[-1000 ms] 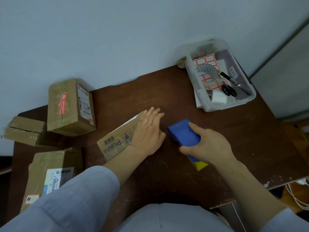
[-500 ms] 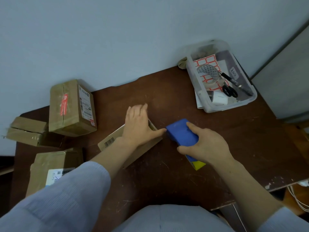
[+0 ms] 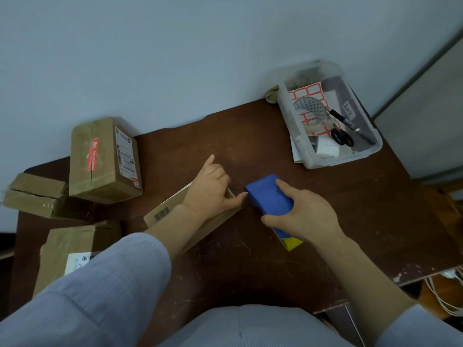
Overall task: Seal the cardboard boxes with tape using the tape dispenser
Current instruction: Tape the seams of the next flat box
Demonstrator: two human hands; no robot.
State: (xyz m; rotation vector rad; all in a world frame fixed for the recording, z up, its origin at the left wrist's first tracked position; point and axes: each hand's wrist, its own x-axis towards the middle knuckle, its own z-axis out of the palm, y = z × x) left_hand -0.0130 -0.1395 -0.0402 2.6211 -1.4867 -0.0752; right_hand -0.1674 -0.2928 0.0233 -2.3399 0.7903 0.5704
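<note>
- left hand (image 3: 213, 191): fingers curled over flat brown cardboard box (image 3: 162, 216), lying mid dark wooden table (image 3: 250, 271).
- right hand (image 3: 305, 216): fingers clasp blue-and-yellow plastic tape dispenser (image 3: 268, 196), just beside the box.

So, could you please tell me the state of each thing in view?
small box, lying flat, held by left hand
tape dispenser, gripped by right hand
labelled box, taped shut
plastic bin, lidless
scissors, closed, in the bin
</note>
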